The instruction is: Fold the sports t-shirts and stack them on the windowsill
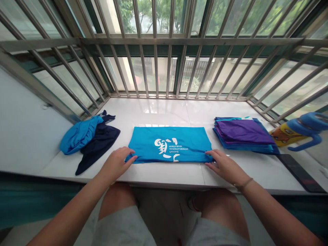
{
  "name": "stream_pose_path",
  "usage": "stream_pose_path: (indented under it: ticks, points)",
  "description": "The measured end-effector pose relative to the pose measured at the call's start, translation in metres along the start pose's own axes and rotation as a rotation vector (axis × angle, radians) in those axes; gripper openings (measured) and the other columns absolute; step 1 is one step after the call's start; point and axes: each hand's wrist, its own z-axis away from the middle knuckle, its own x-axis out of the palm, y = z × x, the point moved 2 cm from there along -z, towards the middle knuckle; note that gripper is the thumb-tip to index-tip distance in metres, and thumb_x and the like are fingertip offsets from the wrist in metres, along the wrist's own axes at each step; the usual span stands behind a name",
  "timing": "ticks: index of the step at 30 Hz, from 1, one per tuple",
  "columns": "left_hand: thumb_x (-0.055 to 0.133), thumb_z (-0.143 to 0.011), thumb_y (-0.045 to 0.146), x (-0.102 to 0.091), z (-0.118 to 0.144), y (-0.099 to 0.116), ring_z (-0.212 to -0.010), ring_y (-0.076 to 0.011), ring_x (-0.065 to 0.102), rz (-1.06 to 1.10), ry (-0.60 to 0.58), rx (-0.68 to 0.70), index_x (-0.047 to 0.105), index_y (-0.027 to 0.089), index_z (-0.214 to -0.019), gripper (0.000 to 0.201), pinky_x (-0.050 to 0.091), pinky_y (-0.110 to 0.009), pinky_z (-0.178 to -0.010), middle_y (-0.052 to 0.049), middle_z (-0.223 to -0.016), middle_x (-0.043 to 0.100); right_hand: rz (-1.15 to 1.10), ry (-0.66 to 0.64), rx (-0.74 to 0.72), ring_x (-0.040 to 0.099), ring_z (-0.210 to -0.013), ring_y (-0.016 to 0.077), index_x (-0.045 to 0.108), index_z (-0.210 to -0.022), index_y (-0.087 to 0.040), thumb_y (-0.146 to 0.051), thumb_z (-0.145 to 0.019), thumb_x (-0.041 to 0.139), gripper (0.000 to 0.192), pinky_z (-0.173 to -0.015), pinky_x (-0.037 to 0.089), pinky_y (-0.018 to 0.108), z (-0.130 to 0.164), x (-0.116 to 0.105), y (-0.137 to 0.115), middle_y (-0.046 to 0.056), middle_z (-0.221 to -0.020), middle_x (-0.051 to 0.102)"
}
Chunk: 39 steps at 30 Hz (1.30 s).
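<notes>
A bright blue shirt (146, 143), folded into a wide flat band, lies on the white sill in front of me. White characters and the words "Dalian International Marathon" are printed on it, upside down from my side. My left hand (120, 160) pinches its near left corner between thumb and fingers. At the near right corner, my right hand (222, 164) grips the fabric the same way. The near edge shows more than one layer of cloth. Whether it is a sleeved or sleeveless shirt cannot be made out.
On the left lie a crumpled blue cloth (80, 135) and a dark navy cloth (101, 141). A stack of folded clothes (243, 131), purple on top, sits at the right, beside a blue-and-yellow handled bottle (294, 128) and a black phone (301, 172). Metal bars (155, 68) enclose the sill.
</notes>
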Motion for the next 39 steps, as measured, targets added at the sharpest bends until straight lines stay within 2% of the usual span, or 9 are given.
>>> stream_pose_path:
  ticks: [5,11,16,20,23,26,30,35,39]
  points:
    - [0.076,-0.101,0.041,0.02,-0.023,0.01,-0.116,-0.0326,0.074,-0.095,-0.18,0.212,0.081,0.026,-0.12,0.024,0.057,-0.044,-0.099,-0.012,-0.13,0.079,0.063,-0.088,-0.074,0.077,-0.097,0.0292,0.08,-0.115,-0.028,-0.028,-0.103,0.065,0.019,-0.086,0.064,0.042,-0.023,0.005,0.0,0.011,-0.121,0.076]
    - [0.058,-0.111,0.031,0.029,-0.022,0.009,-0.097,-0.0265,0.075,-0.102,-0.243,0.301,0.083,0.025,-0.102,0.027,0.055,-0.039,-0.089,-0.009,-0.106,0.082,0.007,-0.09,-0.099,0.078,-0.097,0.0276,0.082,-0.112,-0.029,-0.031,-0.109,0.055,0.027,-0.083,0.062,0.038,-0.024,-0.004,0.006,0.01,-0.115,0.078]
    - [0.056,-0.112,0.043,0.018,-0.026,0.006,-0.098,-0.0272,0.075,-0.016,-0.105,0.182,0.078,0.024,-0.105,0.03,0.054,-0.039,-0.09,-0.008,-0.105,0.082,0.022,0.098,-0.002,0.078,-0.099,0.0278,0.08,-0.12,-0.027,-0.035,-0.111,0.052,0.03,-0.084,0.061,0.038,-0.027,-0.016,0.017,0.011,-0.12,0.078]
    - [0.045,-0.113,0.042,0.017,-0.043,0.006,-0.088,-0.0288,0.074,-0.063,-0.096,0.024,0.07,0.024,-0.107,0.032,0.055,-0.039,-0.082,-0.009,-0.095,0.077,0.039,0.116,0.055,0.076,-0.09,0.0264,0.08,-0.119,-0.024,-0.036,-0.109,0.056,0.029,-0.08,0.061,0.037,-0.052,-0.018,0.023,0.012,-0.118,0.078]
    - [0.038,-0.114,0.043,0.017,-0.068,0.0,-0.081,-0.0293,0.075,-0.123,-0.111,-0.074,0.065,0.024,-0.12,0.033,0.053,-0.037,-0.075,-0.008,-0.093,0.077,0.049,0.095,0.057,0.076,-0.095,0.0265,0.08,-0.118,-0.021,-0.03,-0.105,0.059,0.026,-0.087,0.06,0.037,-0.084,-0.023,0.028,0.012,-0.116,0.079]
    - [0.053,-0.109,0.052,0.008,-0.113,-0.008,-0.091,-0.0307,0.078,-0.119,-0.183,-0.028,0.066,0.026,-0.13,0.035,0.055,-0.036,-0.079,-0.008,-0.102,0.08,0.056,0.1,0.123,0.075,-0.101,0.0272,0.081,-0.112,-0.02,-0.024,-0.1,0.064,0.022,-0.094,0.058,0.037,-0.128,-0.032,0.035,0.012,-0.111,0.081]
    - [0.079,-0.092,0.055,-0.021,-0.195,-0.015,-0.101,-0.0314,0.077,-0.167,-0.297,0.113,0.078,0.025,-0.111,0.035,0.054,-0.035,-0.085,-0.007,-0.102,0.083,0.03,0.155,0.255,0.073,-0.087,0.0237,0.081,-0.104,-0.02,-0.021,-0.094,0.067,0.017,-0.088,0.057,0.035,-0.191,-0.048,0.046,0.007,-0.095,0.08]
    - [0.076,-0.093,0.04,-0.066,-0.26,-0.011,-0.102,-0.0309,0.073,-0.266,0.009,0.074,0.081,0.021,-0.101,0.021,0.053,-0.037,-0.087,-0.009,-0.104,0.081,0.001,0.368,0.274,0.071,-0.086,0.0247,0.079,-0.112,-0.018,-0.023,-0.095,0.063,0.023,-0.088,0.056,0.038,-0.228,-0.068,0.054,0.008,-0.096,0.078]
    - [0.072,-0.096,0.033,-0.067,-0.233,-0.005,-0.101,-0.0284,0.072,-0.19,0.107,0.163,0.079,0.021,-0.104,0.015,0.054,-0.037,-0.088,-0.009,-0.106,0.077,-0.021,0.501,0.228,0.07,-0.086,0.0246,0.078,-0.112,-0.019,-0.028,-0.095,0.066,0.023,-0.089,0.058,0.039,-0.198,-0.068,0.054,0.01,-0.105,0.077]
